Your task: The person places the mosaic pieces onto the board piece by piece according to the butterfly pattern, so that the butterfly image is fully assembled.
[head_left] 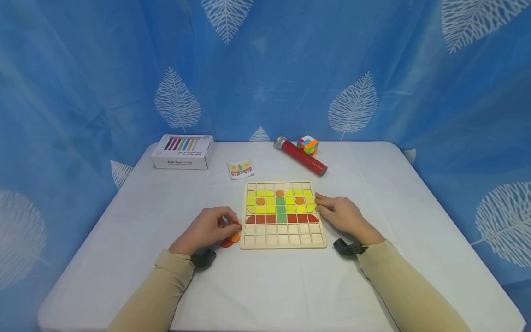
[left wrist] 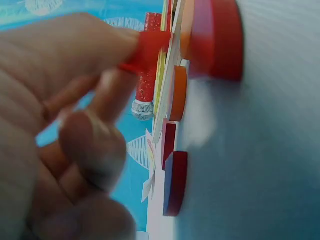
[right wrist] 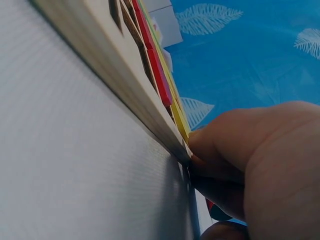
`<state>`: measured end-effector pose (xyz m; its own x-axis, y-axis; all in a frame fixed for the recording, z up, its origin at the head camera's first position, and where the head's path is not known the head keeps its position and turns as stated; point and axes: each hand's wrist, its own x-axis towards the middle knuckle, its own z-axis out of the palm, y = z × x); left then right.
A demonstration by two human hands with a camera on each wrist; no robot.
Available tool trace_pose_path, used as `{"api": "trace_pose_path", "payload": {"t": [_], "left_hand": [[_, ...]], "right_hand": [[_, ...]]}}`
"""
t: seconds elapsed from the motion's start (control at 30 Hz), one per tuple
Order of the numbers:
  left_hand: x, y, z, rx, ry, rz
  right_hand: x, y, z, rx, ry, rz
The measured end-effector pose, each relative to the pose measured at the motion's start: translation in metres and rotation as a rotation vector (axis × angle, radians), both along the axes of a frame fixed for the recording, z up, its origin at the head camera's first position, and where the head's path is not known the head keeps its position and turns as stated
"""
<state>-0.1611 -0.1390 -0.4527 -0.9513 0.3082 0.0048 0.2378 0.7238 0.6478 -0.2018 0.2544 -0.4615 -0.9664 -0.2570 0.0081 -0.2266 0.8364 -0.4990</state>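
A square wooden grid board lies on the table. Yellow, orange, green and red tiles sit in its cells in a butterfly-like pattern. At the board's left edge, my left hand pinches a small red tile between thumb and forefinger, just above the table. Beneath it lie loose red tiles and an orange tile; in the left wrist view they rest beside the board. My right hand grips the board's right edge, with the thumb by a yellow tile; its other fingers are partly hidden.
Behind the board lies a small picture card with a similar pattern. A white box stands at the back left. Towards the back right are a red microphone and a colourful puzzle cube. A blue leaf-print curtain hangs behind the table.
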Motion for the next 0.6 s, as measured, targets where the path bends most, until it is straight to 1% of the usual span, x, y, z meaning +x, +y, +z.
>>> {"api": "trace_pose_path", "payload": {"t": [0.1,0.17,0.23,0.37,0.5,0.6], "left_hand": [[0.0003,0.0005,-0.0014,0.052,0.037,-0.045],[0.0000,0.0014,-0.0035,0.079,0.067,-0.092],[-0.0005,0.0025,-0.0059,0.088,0.099,-0.140],[-0.0008,0.0038,-0.0081,0.070,0.130,-0.206],[-0.0005,0.0043,-0.0077,0.034,0.135,-0.221],[-0.0010,0.0041,-0.0077,0.017,0.128,-0.220]], "right_hand": [[-0.0001,-0.0004,0.0008,-0.004,0.002,0.002],[-0.0001,-0.0005,0.0006,-0.005,0.007,0.005],[-0.0002,-0.0004,0.0000,-0.006,0.010,0.007],[-0.0003,-0.0004,-0.0015,-0.008,0.012,0.005],[-0.0006,-0.0001,-0.0019,-0.007,0.009,0.000],[-0.0009,0.0001,-0.0018,-0.006,0.005,0.000]]}}
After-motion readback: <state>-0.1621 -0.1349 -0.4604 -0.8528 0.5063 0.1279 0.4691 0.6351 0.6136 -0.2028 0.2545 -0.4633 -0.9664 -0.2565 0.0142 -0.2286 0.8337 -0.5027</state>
